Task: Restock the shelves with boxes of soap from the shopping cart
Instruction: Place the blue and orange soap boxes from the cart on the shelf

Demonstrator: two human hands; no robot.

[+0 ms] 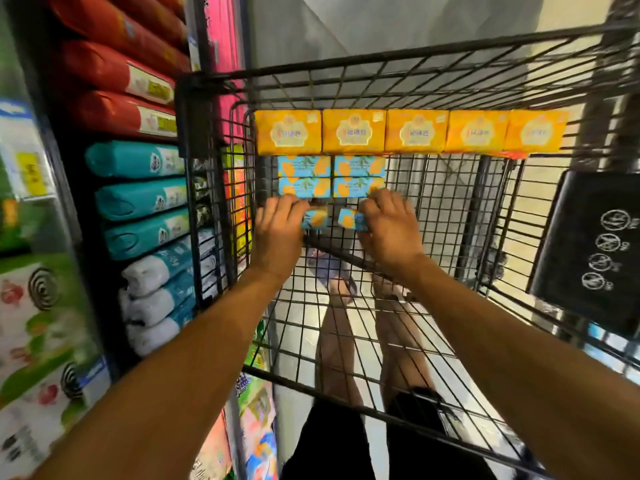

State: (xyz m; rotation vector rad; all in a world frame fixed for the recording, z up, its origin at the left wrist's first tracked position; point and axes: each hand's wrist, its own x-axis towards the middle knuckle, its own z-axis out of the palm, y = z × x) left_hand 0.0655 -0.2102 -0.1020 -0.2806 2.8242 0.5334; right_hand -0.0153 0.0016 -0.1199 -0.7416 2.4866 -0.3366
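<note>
Shopping cart (194,98) takes up most of the view, its wire basket seen from above. Shelves (74,216) run along its left side, packed w/ red and teal packs. Five yellow soap boxes (415,131) are lined up side by side at the cart's far end, long axes left-right. Just nearer, four blue soap boxes (332,176) are set 2x2, close against the yellow row. Two more blue ones are gripped, one per hand. The left hand (277,230) is curled round the left box (315,218) and the right hand (388,230) round the right box (351,220). Both sit just this side of the 2x2 block, long axes also left-right, w/ a small gap btwn them. Hands are level, side by side, not touching. Shelves lie to the left, so the left hand is judged nearer. A swing left is prob. called for next, left box first.
</note>
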